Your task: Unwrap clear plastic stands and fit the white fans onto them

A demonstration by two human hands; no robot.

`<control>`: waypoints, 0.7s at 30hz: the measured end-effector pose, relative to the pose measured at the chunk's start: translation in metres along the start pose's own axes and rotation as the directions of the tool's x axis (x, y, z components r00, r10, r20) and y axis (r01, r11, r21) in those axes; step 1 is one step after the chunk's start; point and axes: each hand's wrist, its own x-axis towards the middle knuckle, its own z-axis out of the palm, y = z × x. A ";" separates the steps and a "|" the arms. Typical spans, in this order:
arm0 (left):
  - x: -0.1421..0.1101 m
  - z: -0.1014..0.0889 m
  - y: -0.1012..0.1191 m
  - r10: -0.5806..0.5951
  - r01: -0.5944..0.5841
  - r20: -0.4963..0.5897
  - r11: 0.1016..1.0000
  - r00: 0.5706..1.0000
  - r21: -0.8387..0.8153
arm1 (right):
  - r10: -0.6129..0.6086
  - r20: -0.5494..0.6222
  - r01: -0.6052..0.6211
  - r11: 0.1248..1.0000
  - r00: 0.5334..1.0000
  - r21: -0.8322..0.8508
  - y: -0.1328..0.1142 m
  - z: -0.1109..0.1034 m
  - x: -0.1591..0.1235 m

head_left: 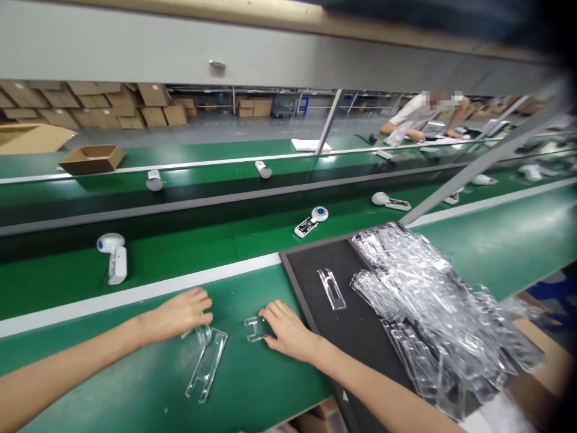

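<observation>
1. Left hand (187, 311): fingers curled at a blurred clear part (204, 334); grasp cannot be confirmed.
2. Clear frame (217, 361): lies on the table (135, 379) between the hands, presumably for easy access.
3. Clear piece (256, 329): pinched by the right hand (288, 332), apparently leaving its forked end free.
4. Black tray (302, 264): carries one separate frame (327, 290) and a clear pile (433, 313), probably for right-side reach.

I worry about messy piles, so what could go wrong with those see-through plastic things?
The heap of clear pieces lies jumbled on the black tray, so some might slide off. The clear piece at the right hand looks smooth, so it could slip. The see-through frame below the left hand may be hard to notice against the green tabletop.
</observation>
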 end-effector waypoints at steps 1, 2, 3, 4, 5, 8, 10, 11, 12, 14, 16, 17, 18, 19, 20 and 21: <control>-0.006 0.000 0.014 0.082 -0.082 -0.003 0.997 0.997 -0.001 | 0.024 -0.029 -0.023 0.998 0.999 0.053 -0.002 -0.003 -0.002; -0.008 0.002 0.027 0.161 -0.161 -0.007 0.987 0.987 -0.009 | 0.048 -0.059 -0.042 0.993 0.997 0.109 -0.005 -0.006 -0.005; -0.009 0.007 0.039 0.223 -0.223 -0.012 0.974 0.975 -0.027 | 0.069 -0.085 -0.055 0.985 0.994 0.162 -0.008 -0.009 -0.008; -0.007 0.013 0.049 0.257 -0.257 -0.018 0.965 0.966 -0.056 | 0.084 -0.105 -0.061 0.977 0.991 0.204 -0.011 -0.011 -0.011; -0.005 0.020 0.057 0.269 -0.270 -0.023 0.959 0.963 -0.090 | 0.095 -0.118 -0.066 0.971 0.988 0.228 -0.014 -0.013 -0.015; 0.004 0.040 0.069 0.265 -0.267 -0.034 0.951 0.964 -0.158 | 0.158 -0.139 -0.113 0.952 0.978 0.285 -0.021 -0.018 -0.029; 0.004 0.045 0.068 0.248 -0.245 -0.004 0.955 0.969 -0.169 | 0.256 -0.157 -0.188 0.916 0.954 0.354 -0.023 -0.019 -0.039; 0.002 0.045 0.066 0.201 -0.192 0.027 0.962 0.979 -0.192 | 0.317 -0.163 -0.230 0.886 0.934 0.402 -0.024 -0.019 -0.045; -0.001 0.044 0.063 0.114 -0.096 0.059 0.964 0.992 -0.248 | 0.381 -0.166 -0.270 0.846 0.910 0.460 -0.025 -0.018 -0.049; -0.004 0.040 0.055 -0.209 0.245 0.128 0.835 0.969 -0.493 | 0.496 -0.152 -0.327 0.742 0.855 0.585 -0.028 -0.014 -0.057; -0.001 0.038 0.049 -0.516 0.513 0.247 0.472 0.820 -0.717 | 0.579 -0.121 -0.336 0.616 0.806 0.712 -0.032 -0.008 -0.061; 0.005 0.038 0.047 -0.604 0.561 0.305 0.293 0.736 -0.774 | 0.611 -0.104 -0.327 0.551 0.785 0.768 -0.034 -0.005 -0.061; 0.014 0.039 0.047 -0.654 0.576 0.349 0.164 0.671 -0.801 | 0.638 -0.088 -0.313 0.487 0.765 0.816 -0.036 -0.003 -0.059; 0.026 0.041 0.048 -0.685 0.581 0.374 0.088 0.625 -0.809 | 0.663 -0.074 -0.296 0.428 0.745 0.854 -0.037 0.000 -0.057; 0.039 0.042 0.051 -0.704 0.581 0.385 0.048 0.596 -0.812 | 0.684 -0.060 -0.279 0.374 0.727 0.884 -0.037 0.001 -0.054; 0.054 0.043 0.055 -0.721 0.576 0.396 0.006 0.569 -0.818 | 0.702 -0.046 -0.265 0.328 0.711 0.907 -0.036 0.003 -0.050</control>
